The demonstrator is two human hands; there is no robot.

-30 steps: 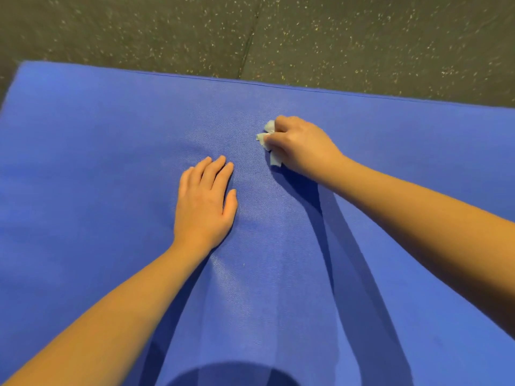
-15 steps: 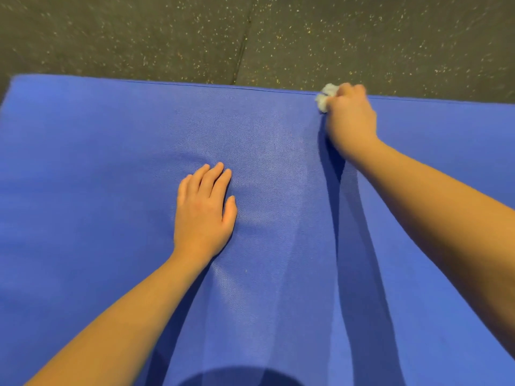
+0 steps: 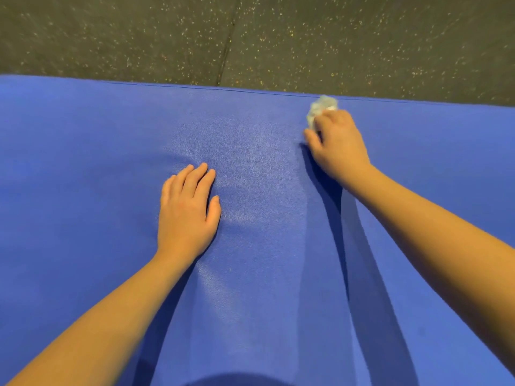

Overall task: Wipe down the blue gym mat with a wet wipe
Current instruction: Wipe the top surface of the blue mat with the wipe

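So the blue gym mat (image 3: 83,168) fills most of the shot, sitting on dark speckled floor (image 3: 139,34). Left hand (image 3: 186,213) is planted flat on the mat near the middle, fingers straight and close together. Over to the right, the right hand (image 3: 338,147) has its fingers curled around a scrunched-up wet wipe (image 3: 320,108), pressing it onto the mat right by the far edge.

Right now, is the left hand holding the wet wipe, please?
No, the left hand lies flat on the mat; the right hand grips the wet wipe.
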